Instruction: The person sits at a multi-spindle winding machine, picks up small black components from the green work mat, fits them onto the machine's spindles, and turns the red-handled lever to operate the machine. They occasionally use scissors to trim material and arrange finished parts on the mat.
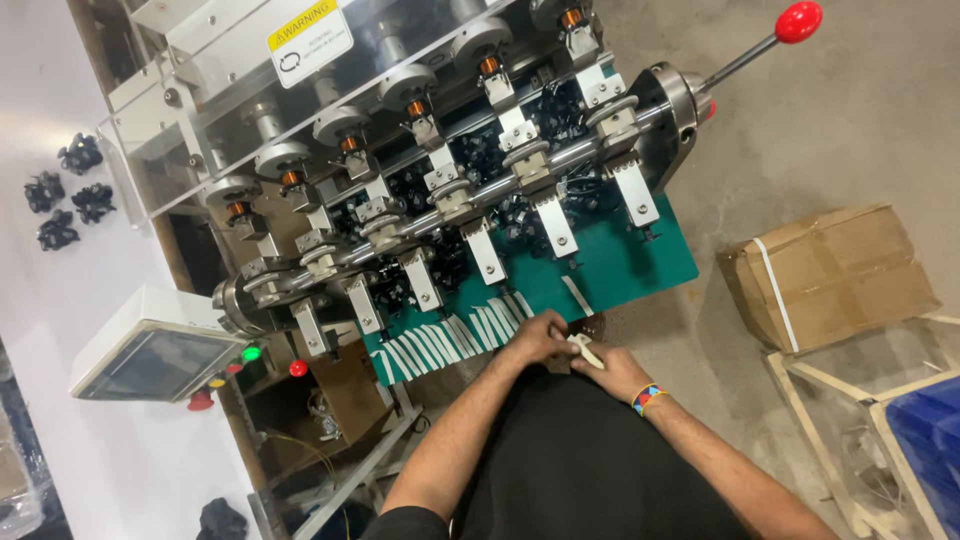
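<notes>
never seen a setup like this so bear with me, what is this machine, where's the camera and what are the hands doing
The one picture comes from a camera on the person's head, looking down. Ahead stands a machine with a row of copper-wound spools, white arms on a long shaft and a red-knobbed lever. Many white strips lie on its green tray. The left hand and right hand meet at the tray's edge, holding a pale strip between them. A cardboard box sits on the floor.

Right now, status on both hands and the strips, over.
Left hand and right hand together pinching one pale flat strip. More white strips lined on green machine bed. Nothing in the way.
</notes>
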